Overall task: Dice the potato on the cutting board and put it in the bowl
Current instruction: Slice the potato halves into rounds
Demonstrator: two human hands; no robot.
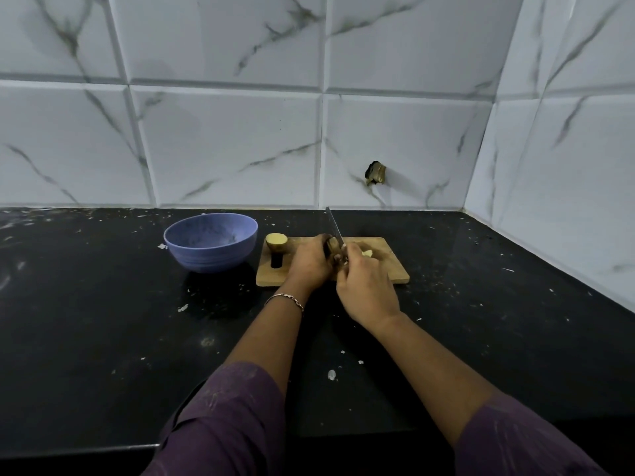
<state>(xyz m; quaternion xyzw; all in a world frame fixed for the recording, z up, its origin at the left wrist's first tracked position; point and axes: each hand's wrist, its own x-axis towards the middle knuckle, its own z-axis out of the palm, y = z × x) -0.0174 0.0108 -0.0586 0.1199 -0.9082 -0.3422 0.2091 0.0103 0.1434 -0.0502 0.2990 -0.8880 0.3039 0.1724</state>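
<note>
A wooden cutting board [388, 269] lies on the black counter. My left hand [309, 264] grips a piece of potato [332, 244] near the board's middle. My right hand [366, 290] holds a knife [334, 225] by the handle, and the blade points away from me and runs down onto that piece. Another potato half [276, 242] stands cut face up at the board's far left corner. A few pale cut bits [367, 253] lie just right of the blade. A blue bowl [210, 242] stands left of the board, and nothing shows inside it.
The black counter [103, 321] is speckled with small white scraps. Marble-look tiled walls [223, 142] close the back and the right side, with a dark hole [376, 172] in the back wall. The counter's front edge runs under my sleeves.
</note>
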